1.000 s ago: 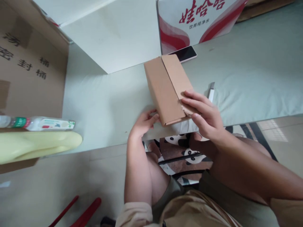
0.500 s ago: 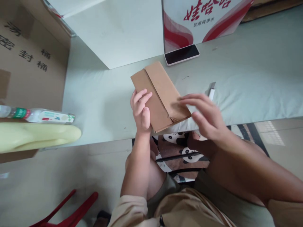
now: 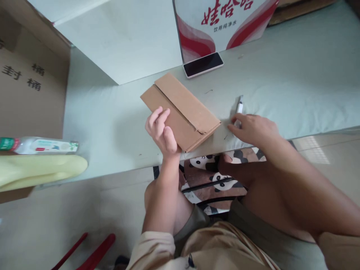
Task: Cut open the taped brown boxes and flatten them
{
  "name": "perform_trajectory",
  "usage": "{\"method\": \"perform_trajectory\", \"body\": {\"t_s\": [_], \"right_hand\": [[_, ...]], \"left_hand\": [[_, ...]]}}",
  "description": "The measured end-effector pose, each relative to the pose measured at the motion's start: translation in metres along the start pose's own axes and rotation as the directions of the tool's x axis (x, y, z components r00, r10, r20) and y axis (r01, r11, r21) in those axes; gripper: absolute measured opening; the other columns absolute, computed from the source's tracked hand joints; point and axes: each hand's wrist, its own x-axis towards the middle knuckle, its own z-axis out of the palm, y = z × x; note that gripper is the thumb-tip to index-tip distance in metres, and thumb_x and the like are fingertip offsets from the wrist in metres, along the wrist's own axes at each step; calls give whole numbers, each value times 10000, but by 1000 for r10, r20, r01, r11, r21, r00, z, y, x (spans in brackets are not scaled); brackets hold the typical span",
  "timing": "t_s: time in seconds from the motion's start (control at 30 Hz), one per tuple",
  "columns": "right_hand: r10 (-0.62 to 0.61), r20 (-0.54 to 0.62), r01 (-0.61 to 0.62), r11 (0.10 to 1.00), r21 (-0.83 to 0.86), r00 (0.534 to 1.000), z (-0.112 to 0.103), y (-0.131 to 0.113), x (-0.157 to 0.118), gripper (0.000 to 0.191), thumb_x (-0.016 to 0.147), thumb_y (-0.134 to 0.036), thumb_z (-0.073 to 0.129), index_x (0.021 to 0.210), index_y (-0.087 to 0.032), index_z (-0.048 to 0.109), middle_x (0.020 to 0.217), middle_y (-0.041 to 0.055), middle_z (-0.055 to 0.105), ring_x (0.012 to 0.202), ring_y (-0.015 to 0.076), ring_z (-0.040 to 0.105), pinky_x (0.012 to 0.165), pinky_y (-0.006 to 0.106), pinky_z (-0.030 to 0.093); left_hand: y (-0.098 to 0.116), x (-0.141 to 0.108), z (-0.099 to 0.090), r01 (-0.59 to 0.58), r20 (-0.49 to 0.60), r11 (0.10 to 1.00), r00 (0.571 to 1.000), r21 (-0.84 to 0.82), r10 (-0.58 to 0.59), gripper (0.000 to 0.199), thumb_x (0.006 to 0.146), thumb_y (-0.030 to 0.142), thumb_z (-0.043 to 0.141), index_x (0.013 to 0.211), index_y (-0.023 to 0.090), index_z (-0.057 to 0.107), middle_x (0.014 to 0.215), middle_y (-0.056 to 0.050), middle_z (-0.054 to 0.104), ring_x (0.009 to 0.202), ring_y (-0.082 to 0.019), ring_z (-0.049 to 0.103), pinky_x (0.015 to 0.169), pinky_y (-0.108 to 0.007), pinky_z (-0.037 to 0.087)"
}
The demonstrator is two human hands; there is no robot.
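A flat brown cardboard box tilts above the table, a seam running along its upper face. My left hand holds it by the near left side, fingers curled over the face. To the right, my right hand is on the white utility knife, its thumb and fingers closed round the lower end. The knife lies on the cloth with its blade end pointing away from me.
A phone lies before a red and white carton. A white box stands behind. At left are a large carton, a bottle and a pale yellow object. The green table's front edge is near my knees.
My right hand has left the cardboard box and moved right onto the knife. The box has turned anticlockwise in my left hand. The whole view has shifted slightly.
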Motion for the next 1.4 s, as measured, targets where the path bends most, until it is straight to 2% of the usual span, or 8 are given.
{"method": "perform_trajectory", "body": {"t_s": [0.13,0.2,0.27,0.37,0.5,0.6,0.83,1.4], "right_hand": [[44,-22,-42,996,82,999,-8,0,5,374,887,-502,528,1062,-215,694,911,121,727,747,250,633,618,345,437],[-27,-131,66,951,302,991,-9,0,2,316,876,-458,571,1046,-218,686,845,82,696,709,215,609,626,337,442],[-146,-314,303,786,539,938,-8,0,-7,325,898,-450,572,1116,-229,667,852,58,660,725,198,600,655,344,472],[-268,-620,664,457,592,737,-5,-1,-23,469,874,-496,664,1286,-284,596,938,52,617,800,208,588,680,363,498],[-315,-856,907,245,343,409,1,-12,-45,579,757,-512,816,1251,-305,598,835,15,553,654,172,520,543,335,428],[-370,-872,947,147,285,320,3,-30,-64,493,846,-619,662,1150,-232,630,725,0,509,561,147,473,460,319,359],[-431,-838,938,66,341,335,5,-58,-88,473,970,-635,461,990,-193,627,652,-22,484,539,122,450,507,297,356],[-424,-811,892,-16,453,404,9,-58,-86,595,938,-760,425,921,-208,647,604,-49,432,503,106,350,516,286,269]], "left_hand": [[0,-2,3,-7,-6,999,1000,37,7,585,1011,492,238,1215,199,702,1314,-102,643,1290,-258,557,1169,-425,392],[0,-2,3,-17,-6,1000,1000,15,17,561,1013,470,257,1224,197,699,1313,-100,647,1288,-255,557,1172,-423,384],[-1,-2,1,-28,-7,1000,1000,0,28,540,1018,450,271,1224,197,700,1306,-98,653,1285,-251,560,1173,-416,382],[-1,-2,-2,-43,3,999,999,6,43,532,1023,445,278,1228,194,700,1309,-98,656,1285,-248,565,1171,-408,386],[2,-2,-5,-32,41,999,999,12,31,540,1031,447,273,1252,187,691,1338,-102,647,1302,-249,560,1175,-411,383],[4,-2,-6,-10,41,1000,999,14,9,550,1036,458,266,1258,187,690,1339,-101,641,1311,-251,549,1181,-415,380],[4,-3,-5,6,47,1000,999,22,-7,554,1035,465,261,1263,188,684,1349,-101,629,1323,-254,541,1191,-420,376],[2,-3,-6,-5,41,1000,999,28,4,552,1018,443,258,1253,182,682,1338,-104,636,1315,-254,538,1199,-423,375]]}}
